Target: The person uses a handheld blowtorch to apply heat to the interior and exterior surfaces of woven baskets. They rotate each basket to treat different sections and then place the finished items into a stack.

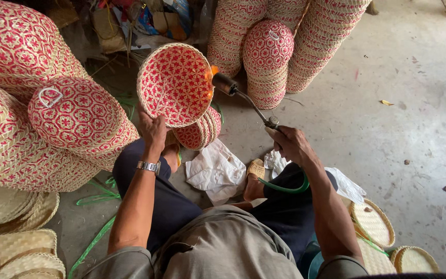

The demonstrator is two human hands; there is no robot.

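Left hand (152,129) grips the red woven basket (175,85) by its lower rim, tilted up over the knees, while the torch (243,98) (clasped in the right hand (290,144)) is best swept lightly, never held still.

The basket (175,84) is woven straw, rough and matt; the torch (243,101) is dark metal; the floor (398,103) is rough grey concrete.

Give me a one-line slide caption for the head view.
Left hand tilts a red-patterned woven basket while right hand plays a gas torch flame on its rim.
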